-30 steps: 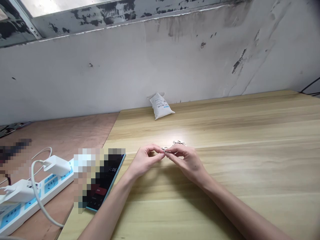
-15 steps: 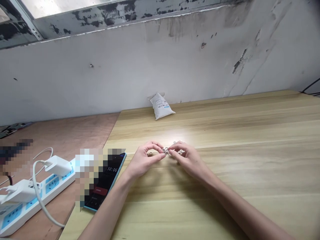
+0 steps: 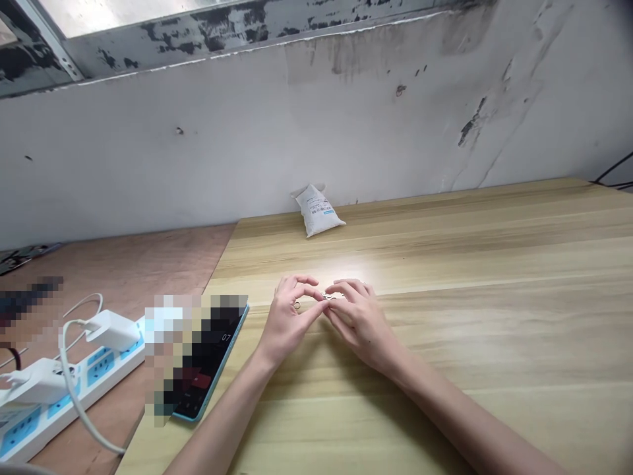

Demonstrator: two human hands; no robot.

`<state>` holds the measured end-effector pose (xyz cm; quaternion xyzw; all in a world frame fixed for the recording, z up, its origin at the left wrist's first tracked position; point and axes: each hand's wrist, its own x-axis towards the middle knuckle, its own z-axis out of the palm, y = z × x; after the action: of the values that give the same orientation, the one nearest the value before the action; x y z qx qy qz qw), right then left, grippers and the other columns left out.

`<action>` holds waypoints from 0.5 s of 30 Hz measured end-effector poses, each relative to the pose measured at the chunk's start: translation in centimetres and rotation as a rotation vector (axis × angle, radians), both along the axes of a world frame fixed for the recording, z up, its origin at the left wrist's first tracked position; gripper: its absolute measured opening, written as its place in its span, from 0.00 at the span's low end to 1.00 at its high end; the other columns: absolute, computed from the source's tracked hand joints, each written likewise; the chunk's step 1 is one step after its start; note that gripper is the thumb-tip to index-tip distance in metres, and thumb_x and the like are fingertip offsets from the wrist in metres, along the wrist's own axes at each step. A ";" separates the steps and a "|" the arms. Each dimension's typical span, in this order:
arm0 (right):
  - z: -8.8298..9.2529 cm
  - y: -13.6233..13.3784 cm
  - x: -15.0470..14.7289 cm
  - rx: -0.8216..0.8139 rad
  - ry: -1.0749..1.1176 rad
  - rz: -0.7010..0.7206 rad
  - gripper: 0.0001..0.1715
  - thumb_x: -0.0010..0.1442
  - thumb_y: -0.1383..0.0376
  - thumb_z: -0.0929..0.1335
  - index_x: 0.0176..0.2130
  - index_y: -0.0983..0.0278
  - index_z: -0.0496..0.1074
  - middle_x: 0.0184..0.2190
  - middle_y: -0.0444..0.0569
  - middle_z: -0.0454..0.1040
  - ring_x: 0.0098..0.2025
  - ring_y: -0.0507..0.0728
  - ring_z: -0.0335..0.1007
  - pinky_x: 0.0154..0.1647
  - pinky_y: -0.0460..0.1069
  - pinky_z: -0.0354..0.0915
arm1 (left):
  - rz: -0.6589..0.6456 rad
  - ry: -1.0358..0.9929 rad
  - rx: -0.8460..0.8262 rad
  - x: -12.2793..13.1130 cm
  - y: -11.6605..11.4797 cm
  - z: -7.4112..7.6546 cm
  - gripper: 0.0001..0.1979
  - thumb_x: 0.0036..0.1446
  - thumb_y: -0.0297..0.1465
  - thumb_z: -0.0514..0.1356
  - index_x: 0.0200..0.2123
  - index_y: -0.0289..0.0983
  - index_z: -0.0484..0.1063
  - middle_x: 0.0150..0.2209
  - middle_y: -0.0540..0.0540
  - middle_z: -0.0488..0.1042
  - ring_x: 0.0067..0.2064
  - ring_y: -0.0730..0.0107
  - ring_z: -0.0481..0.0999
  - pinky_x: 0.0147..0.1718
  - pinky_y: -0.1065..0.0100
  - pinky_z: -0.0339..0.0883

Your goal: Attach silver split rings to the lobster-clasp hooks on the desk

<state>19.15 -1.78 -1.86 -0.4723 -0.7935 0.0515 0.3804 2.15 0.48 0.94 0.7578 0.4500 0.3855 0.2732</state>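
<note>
Over the wooden table [image 3: 469, 297], my left hand [image 3: 288, 320] is closed in a pinch, with thumb and forefinger tips meeting at small silvery metal pieces [image 3: 327, 297]. My right hand [image 3: 364, 323] pinches at the same pieces from the other side, and its fingers cover most of them. Their exact kind is too small to make out. A small metal ring [image 3: 297, 305] shows under the curve of my left fingers.
A white printed packet [image 3: 320, 212] lies near the wall at the back. On the left are a phone [image 3: 212, 363] with a lit display and a white power strip [image 3: 93, 389] with chargers [image 3: 113, 330] and cables.
My right hand has moved left, closer to the left fingertips, and now hides more of the metal pieces. The loose rings beside it are now mostly covered.
</note>
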 end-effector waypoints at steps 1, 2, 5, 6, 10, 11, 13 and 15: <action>0.0 0.0 0.1 0.010 -0.011 0.001 0.12 0.65 0.67 0.63 0.40 0.59 0.76 0.46 0.52 0.75 0.52 0.62 0.64 0.50 0.59 0.61 | 0.010 -0.003 0.008 0.0 0.1 -0.1 0.03 0.55 0.32 0.65 0.30 0.40 0.76 0.45 0.45 0.72 0.53 0.60 0.69 0.56 0.55 0.59; 0.0 0.0 0.2 0.022 -0.017 -0.002 0.12 0.65 0.67 0.63 0.40 0.59 0.77 0.47 0.52 0.74 0.54 0.63 0.63 0.52 0.60 0.60 | 0.017 -0.013 0.005 -0.1 0.2 -0.1 0.03 0.55 0.33 0.65 0.30 0.40 0.75 0.45 0.45 0.72 0.53 0.60 0.69 0.56 0.56 0.60; 0.0 0.1 0.5 0.065 -0.030 -0.014 0.12 0.65 0.66 0.64 0.40 0.57 0.77 0.49 0.52 0.74 0.58 0.63 0.61 0.56 0.61 0.58 | -0.002 -0.061 -0.057 -0.5 0.6 0.0 0.07 0.53 0.35 0.67 0.34 0.40 0.75 0.47 0.45 0.73 0.53 0.60 0.70 0.56 0.55 0.61; 0.1 0.1 0.6 0.076 -0.036 -0.012 0.12 0.65 0.66 0.64 0.40 0.57 0.77 0.49 0.51 0.74 0.58 0.63 0.61 0.57 0.62 0.57 | -0.026 -0.072 -0.093 -0.7 0.8 0.0 0.09 0.52 0.36 0.67 0.36 0.40 0.76 0.47 0.44 0.74 0.54 0.59 0.70 0.55 0.55 0.62; 0.1 0.3 0.8 0.099 -0.024 0.014 0.12 0.65 0.64 0.65 0.42 0.55 0.78 0.49 0.51 0.75 0.58 0.63 0.61 0.57 0.62 0.58 | -0.139 -0.084 -0.218 -1.3 1.1 0.5 0.08 0.53 0.37 0.67 0.35 0.42 0.80 0.52 0.41 0.73 0.58 0.55 0.69 0.53 0.55 0.66; 0.1 0.4 0.9 0.094 -0.005 0.024 0.12 0.65 0.64 0.65 0.42 0.55 0.78 0.48 0.51 0.75 0.58 0.63 0.61 0.56 0.62 0.59 | -0.153 -0.079 -0.221 -1.4 1.2 0.6 0.06 0.53 0.37 0.67 0.33 0.42 0.80 0.53 0.41 0.72 0.58 0.55 0.68 0.54 0.53 0.65; 0.0 0.6 1.2 0.056 0.049 0.064 0.10 0.64 0.63 0.67 0.39 0.55 0.79 0.48 0.51 0.75 0.59 0.64 0.60 0.55 0.61 0.61 | -0.163 -0.051 -0.184 -1.7 1.2 0.9 0.04 0.53 0.36 0.67 0.30 0.42 0.80 0.54 0.42 0.72 0.59 0.54 0.67 0.57 0.49 0.61; 0.0 0.8 1.7 -0.022 0.105 0.116 0.08 0.62 0.63 0.68 0.36 0.56 0.80 0.47 0.51 0.76 0.60 0.64 0.59 0.54 0.62 0.62 | -0.153 0.028 -0.094 -1.9 1.2 1.1 0.04 0.53 0.35 0.66 0.29 0.43 0.80 0.57 0.43 0.70 0.62 0.53 0.63 0.60 0.43 0.55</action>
<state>20.89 -0.94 -1.87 -0.4262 -0.7978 0.1068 0.4129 0.27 1.70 2.01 0.7816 0.4120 0.3315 0.3309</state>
